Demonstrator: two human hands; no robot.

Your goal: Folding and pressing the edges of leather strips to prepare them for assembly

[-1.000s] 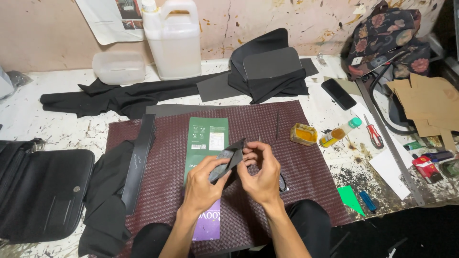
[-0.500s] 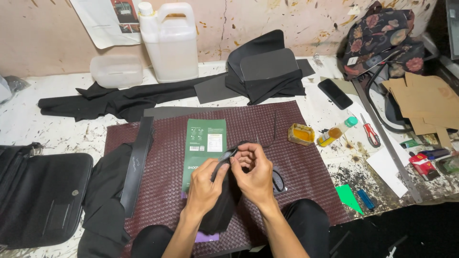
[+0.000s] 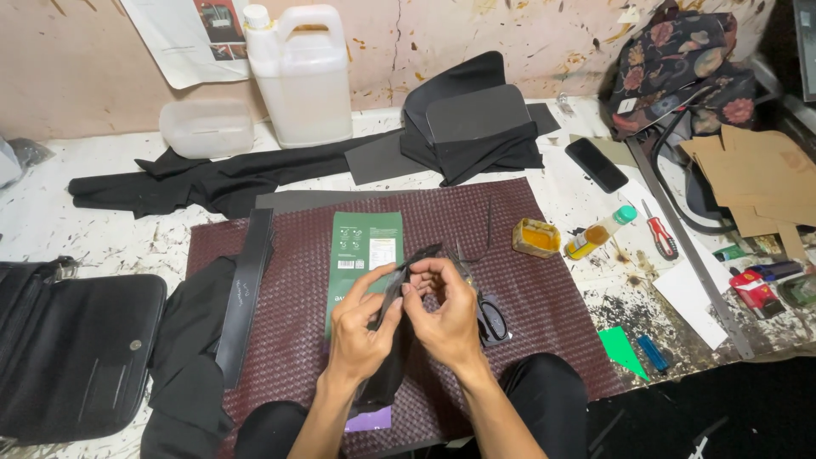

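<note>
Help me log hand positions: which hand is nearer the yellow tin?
Right. The right hand is left of and below the yellow tin; the left hand lies farther left, beyond the right.

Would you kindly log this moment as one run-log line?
left hand: grips black leather piece | right hand: pinches its upper edge | beneath: maroon woven mat, green pouch | scissors beside right hand

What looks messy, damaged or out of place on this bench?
The white tabletop is flecked with dark stains and scraps, thickest near the green triangle. The wall paint is cracked and peeling. Both hands hold a black piece; nothing has spilled.
</note>
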